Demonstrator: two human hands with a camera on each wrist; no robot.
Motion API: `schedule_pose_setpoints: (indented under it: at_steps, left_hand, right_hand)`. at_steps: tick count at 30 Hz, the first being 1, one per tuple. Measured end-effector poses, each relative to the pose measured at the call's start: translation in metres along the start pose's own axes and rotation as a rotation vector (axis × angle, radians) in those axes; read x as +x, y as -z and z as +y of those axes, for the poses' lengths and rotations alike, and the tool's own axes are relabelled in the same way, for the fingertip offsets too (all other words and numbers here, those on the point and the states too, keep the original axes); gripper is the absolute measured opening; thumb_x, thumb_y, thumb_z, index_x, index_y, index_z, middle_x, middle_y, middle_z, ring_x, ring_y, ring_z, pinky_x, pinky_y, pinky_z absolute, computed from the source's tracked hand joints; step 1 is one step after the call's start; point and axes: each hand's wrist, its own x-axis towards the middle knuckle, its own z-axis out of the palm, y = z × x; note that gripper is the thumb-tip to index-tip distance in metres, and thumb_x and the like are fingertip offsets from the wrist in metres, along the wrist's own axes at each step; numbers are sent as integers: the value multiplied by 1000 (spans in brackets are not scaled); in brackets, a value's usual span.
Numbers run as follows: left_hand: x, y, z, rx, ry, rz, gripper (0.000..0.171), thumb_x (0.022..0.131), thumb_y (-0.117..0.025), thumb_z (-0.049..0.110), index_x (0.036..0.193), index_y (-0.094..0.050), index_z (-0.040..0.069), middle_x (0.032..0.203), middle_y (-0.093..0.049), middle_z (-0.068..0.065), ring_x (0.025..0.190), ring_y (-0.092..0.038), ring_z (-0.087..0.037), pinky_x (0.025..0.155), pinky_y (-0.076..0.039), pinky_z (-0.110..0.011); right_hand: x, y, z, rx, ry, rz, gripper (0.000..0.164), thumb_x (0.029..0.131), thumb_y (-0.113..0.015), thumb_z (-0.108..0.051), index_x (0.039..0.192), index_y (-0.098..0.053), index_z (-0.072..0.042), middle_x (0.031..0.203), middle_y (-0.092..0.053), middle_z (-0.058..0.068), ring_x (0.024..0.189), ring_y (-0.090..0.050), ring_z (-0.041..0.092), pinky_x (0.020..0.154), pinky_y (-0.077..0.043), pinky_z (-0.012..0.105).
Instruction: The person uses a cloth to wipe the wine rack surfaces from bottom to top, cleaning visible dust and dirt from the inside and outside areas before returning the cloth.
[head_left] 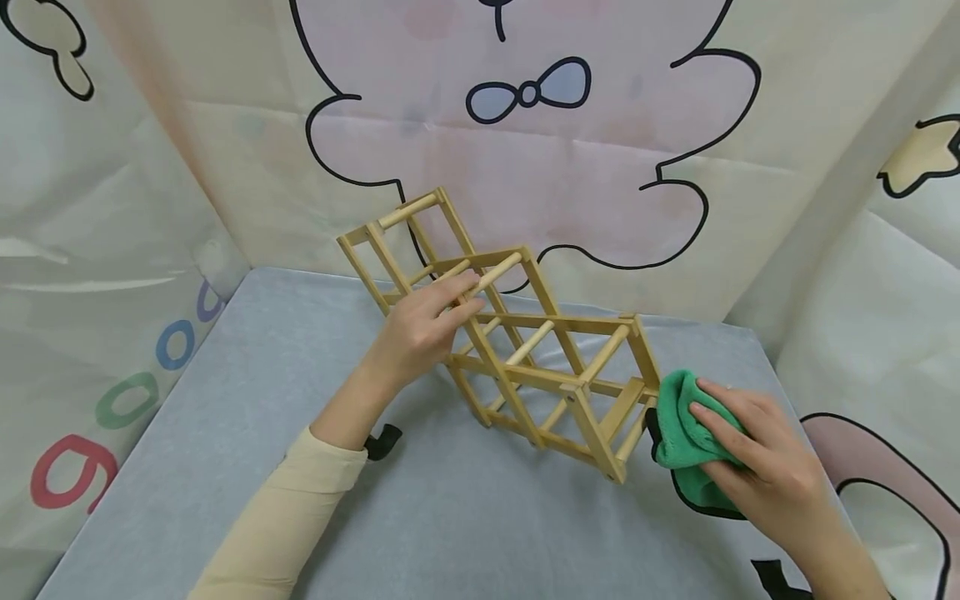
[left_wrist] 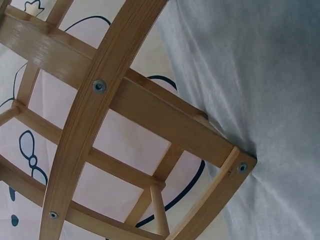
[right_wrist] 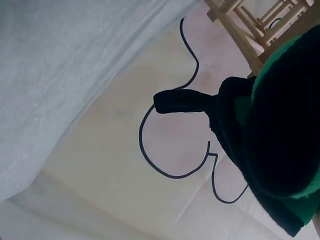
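A light wooden rack of slats and round rods (head_left: 530,342) stands tilted across the table, its left end higher. My left hand (head_left: 423,327) grips a bar near the rack's middle, with its fingers over the top. In the left wrist view the rack's slats (left_wrist: 90,120) fill much of the picture, and that hand is out of sight. My right hand (head_left: 772,458) holds a folded green cloth (head_left: 686,425) with dark edging at the rack's right end. Whether the cloth touches the wood is unclear. In the right wrist view the cloth (right_wrist: 280,125) looks mostly dark.
A light blue-grey cloth covers the table (head_left: 202,467). Printed fabric walls (head_left: 840,275) stand behind and on both sides, close to the rack's back. A black strap end (head_left: 384,442) shows by the left cuff, and another black piece (head_left: 780,579) near the right wrist.
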Motion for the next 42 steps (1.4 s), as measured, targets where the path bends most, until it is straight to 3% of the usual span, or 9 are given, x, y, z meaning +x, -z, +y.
schedule_pose_setpoints:
  at_steps: [5,10,30,42]
  left_hand:
    - [-1,2,7,161,-63,20,10,96,-71,-7,104,-76,-3,121,-73,-22,109,-73,-35,96,-60,-40]
    - [-4,3,13,213,-80,20,11,98,-70,-3,106,-78,-5,120,-75,-20,112,-72,-33,100,-58,-38]
    - [-12,0,21,150,2,43,13,102,-65,-2,108,-75,-6,123,-73,-22,117,-70,-38,104,-55,-38]
    - [-10,1,23,132,27,31,13,101,-66,-2,109,-75,-5,125,-72,-23,119,-69,-39,105,-54,-37]
  right_hand:
    - [-3,-6,-4,-8,22,0,34,108,-62,-24,107,-77,7,117,-72,27,121,-60,19,107,-46,21]
    - [-5,-10,-7,3,41,-17,32,108,-60,-21,107,-76,7,116,-72,28,116,-61,24,108,-46,23]
    - [-20,-14,-16,-87,18,-281,46,113,-47,-36,112,-79,-3,126,-67,31,105,-57,37,114,-35,18]
    - [-27,-7,3,-198,-74,-296,53,114,-40,-42,113,-78,-5,128,-67,27,100,-58,41,107,-33,15]
